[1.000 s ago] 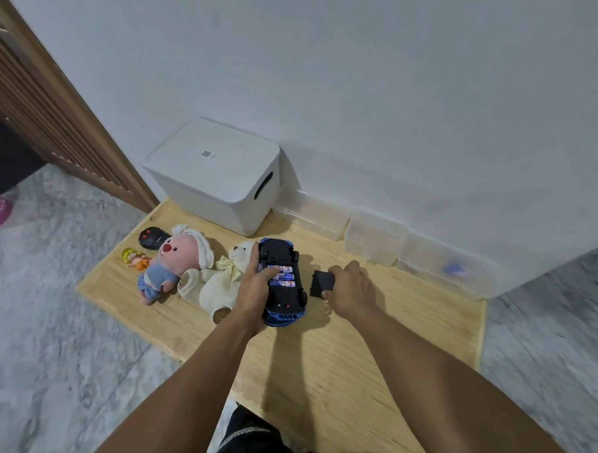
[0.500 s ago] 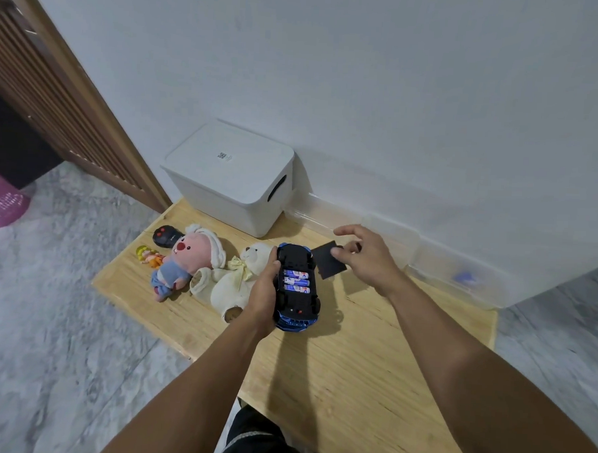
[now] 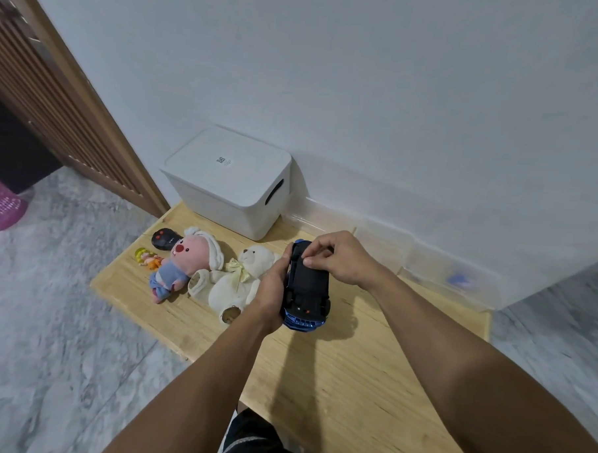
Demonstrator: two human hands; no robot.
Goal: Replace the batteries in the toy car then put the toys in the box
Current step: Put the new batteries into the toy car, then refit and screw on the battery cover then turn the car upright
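Table (image 3: 369, 383): low wooden board on the marble floor, pushed up against the white wall. Everything for the job sits on it.

Box (image 3: 231, 182): white lidded bin at the back left corner, lid on. Nothing packed yet, so that whole half of the task is still to come.

Clear bins (image 3: 436, 266): a row of see-through containers along the wall on the right, something small and blue in the far one. Can't tell what it is.

Plush toys: white teddy (image 3: 240, 278) and pink plush (image 3: 186, 259) lie side by side left of the car, with a tiny figure (image 3: 147, 259) and a black remote (image 3: 165, 239) further left. All untouched.

Toy car (image 3: 307, 288): blue, flipped belly-up, held just above the table near the middle. Half a second ago the battery bay was open and the batteries were showing; now the underside reads solid black, so the cover looks to be back over them.

Left hand (image 3: 271, 290): wrapped round the car's left side, holding it steady.

Right hand (image 3: 337, 259): was carrying the loose black cover beside the car a moment ago; now it's on the far end of the underside, fingertips pinching and pressing there.

Takeaway: battery swap looks basically done, probably just needs the cover clicked home. Whether it's latched can't be made out from here.
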